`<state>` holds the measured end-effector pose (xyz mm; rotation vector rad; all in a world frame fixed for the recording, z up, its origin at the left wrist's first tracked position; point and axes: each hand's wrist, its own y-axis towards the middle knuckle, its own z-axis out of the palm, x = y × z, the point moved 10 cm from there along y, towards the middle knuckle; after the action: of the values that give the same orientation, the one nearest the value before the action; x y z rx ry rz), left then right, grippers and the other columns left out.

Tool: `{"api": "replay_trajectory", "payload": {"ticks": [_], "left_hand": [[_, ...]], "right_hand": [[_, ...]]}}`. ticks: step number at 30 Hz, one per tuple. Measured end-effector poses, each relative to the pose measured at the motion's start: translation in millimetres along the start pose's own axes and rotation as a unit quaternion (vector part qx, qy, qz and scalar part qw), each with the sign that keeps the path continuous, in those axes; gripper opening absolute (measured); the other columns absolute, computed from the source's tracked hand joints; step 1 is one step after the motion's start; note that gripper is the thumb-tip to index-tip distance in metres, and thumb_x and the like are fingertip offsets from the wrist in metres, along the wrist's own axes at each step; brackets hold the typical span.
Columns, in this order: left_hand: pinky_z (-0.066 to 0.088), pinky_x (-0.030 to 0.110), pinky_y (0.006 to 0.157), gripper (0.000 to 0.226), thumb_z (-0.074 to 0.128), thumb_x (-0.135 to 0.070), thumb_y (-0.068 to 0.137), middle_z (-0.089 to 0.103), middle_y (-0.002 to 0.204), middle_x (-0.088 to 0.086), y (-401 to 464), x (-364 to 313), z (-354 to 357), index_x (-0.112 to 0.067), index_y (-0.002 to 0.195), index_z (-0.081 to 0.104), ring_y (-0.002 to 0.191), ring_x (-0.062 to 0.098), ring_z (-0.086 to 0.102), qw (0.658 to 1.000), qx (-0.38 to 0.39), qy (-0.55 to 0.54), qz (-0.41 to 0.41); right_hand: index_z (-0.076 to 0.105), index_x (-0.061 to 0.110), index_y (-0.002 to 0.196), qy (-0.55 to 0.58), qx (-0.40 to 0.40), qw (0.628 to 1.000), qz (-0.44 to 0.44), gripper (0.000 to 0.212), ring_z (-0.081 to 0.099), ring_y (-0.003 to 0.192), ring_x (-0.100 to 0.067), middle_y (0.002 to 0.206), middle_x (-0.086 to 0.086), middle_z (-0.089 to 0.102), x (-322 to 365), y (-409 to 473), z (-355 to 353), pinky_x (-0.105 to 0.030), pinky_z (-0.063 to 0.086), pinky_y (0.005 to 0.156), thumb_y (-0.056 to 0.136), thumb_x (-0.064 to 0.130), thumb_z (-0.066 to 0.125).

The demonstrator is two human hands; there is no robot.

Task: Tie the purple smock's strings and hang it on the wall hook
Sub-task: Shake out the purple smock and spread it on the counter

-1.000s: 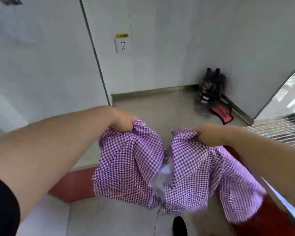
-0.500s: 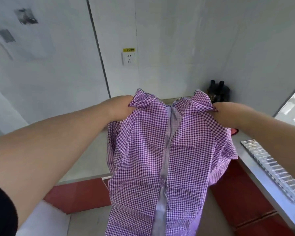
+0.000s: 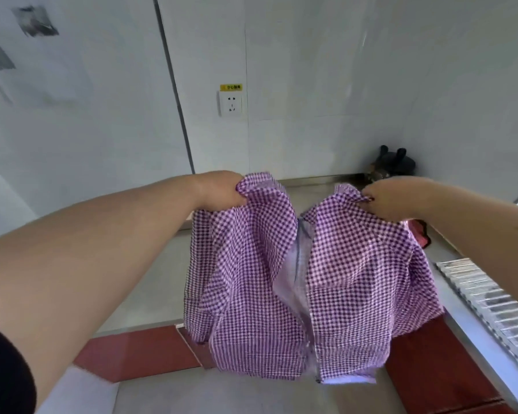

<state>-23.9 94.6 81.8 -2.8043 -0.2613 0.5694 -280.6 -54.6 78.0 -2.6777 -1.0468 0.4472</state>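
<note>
The purple checked smock point(image 3: 305, 282) hangs in the air in front of me, held up by its two top corners. My left hand point(image 3: 222, 191) grips the left corner and my right hand point(image 3: 392, 201) grips the right corner. The cloth sags between my hands, with a pale open slit running down its middle. Its lower edge hangs over the steel counter point(image 3: 159, 282). I cannot make out the strings, and no wall hook is in view.
A white wall socket point(image 3: 230, 104) with a yellow label sits on the tiled wall ahead. A dark object point(image 3: 392, 164) stands in the counter's back right corner, with something red point(image 3: 420, 234) near it. A ribbed metal rack point(image 3: 485, 297) lies at the right. Red cabinet fronts point(image 3: 138, 351) are below.
My hands lifted the bunched smock so it hung out long, then lowered slightly and moved apart. The cloth now sags and folds more between them.
</note>
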Motion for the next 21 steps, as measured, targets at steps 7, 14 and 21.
{"api": "replay_trajectory", "payload": {"ticks": [7,14,21], "left_hand": [[0.048,0.028,0.071,0.033,0.045,-0.036,0.105,0.069,0.094,0.003,49,25,-39,-0.012,0.099,0.067,0.086,0.02,0.065,0.99,-0.126,-0.062,-0.02],[0.053,0.034,0.086,0.038,0.044,-0.042,0.106,0.07,0.107,0.006,108,77,-35,-0.015,0.114,0.069,0.097,0.023,0.066,0.981,-0.108,-0.125,-0.103],[0.056,0.043,0.095,0.038,0.049,-0.04,0.103,0.074,0.109,0.014,160,128,5,-0.01,0.112,0.07,0.104,0.031,0.07,0.945,-0.131,-0.27,-0.128]], "right_hand": [[0.068,0.013,0.104,0.036,-0.051,0.996,0.065,0.034,0.068,0.104,-0.029,0.122,-0.01,0.072,-22,64,-39,-0.042,0.054,0.095,0.106,0.029,0.039],[0.062,0.017,0.08,0.443,-0.15,0.871,0.149,0.023,0.073,0.067,-0.025,0.076,-0.009,0.07,-50,158,-25,-0.035,0.065,0.065,0.1,0.026,0.054],[0.059,0.021,0.085,0.552,-0.175,0.8,0.159,0.017,0.069,0.068,-0.011,0.087,0.001,0.068,-44,246,10,-0.02,0.058,0.053,0.099,0.028,0.055]]}}
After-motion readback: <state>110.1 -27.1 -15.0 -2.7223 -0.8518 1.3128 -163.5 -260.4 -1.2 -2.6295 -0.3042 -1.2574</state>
